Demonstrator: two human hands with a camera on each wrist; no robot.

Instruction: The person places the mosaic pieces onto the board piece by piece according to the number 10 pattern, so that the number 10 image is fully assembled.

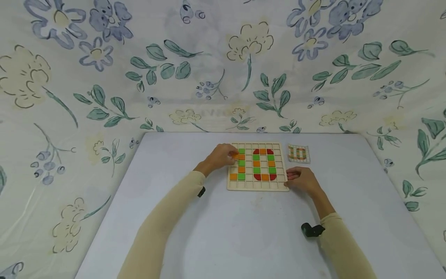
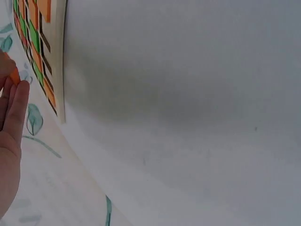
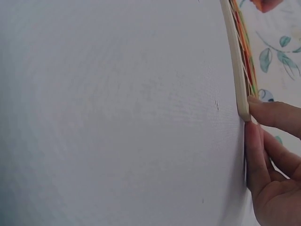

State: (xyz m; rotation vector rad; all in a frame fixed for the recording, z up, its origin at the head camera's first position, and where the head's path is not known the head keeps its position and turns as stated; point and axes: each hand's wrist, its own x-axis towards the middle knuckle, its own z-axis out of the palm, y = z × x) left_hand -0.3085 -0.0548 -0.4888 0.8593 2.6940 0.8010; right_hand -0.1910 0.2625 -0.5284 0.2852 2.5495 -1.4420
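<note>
A wooden grid board [image 1: 249,186] lies on the table, with orange, green and rounded red tiles set in its squares. Between thumb and fingers, my left hand [image 1: 220,155] pinches an orange tile [image 2: 15,76] above the board's left side. The nearest column there holds green tiles [image 1: 241,163] and orange ones. On the board's right half, tiles form a closed ring with red corner pieces [image 1: 257,177]. My right hand [image 1: 302,180] grips the board's near right corner; in the right wrist view its thumb [image 3: 268,112] lies on the rim and the fingers sit against the edge.
A small pattern card [image 1: 298,154] with a coloured tile design lies just right of the board. The white table [image 1: 244,236] ends at a flower-printed cloth [image 1: 216,85] behind and at the sides. Dark wrist devices [image 1: 311,230] sit at both sleeves.
</note>
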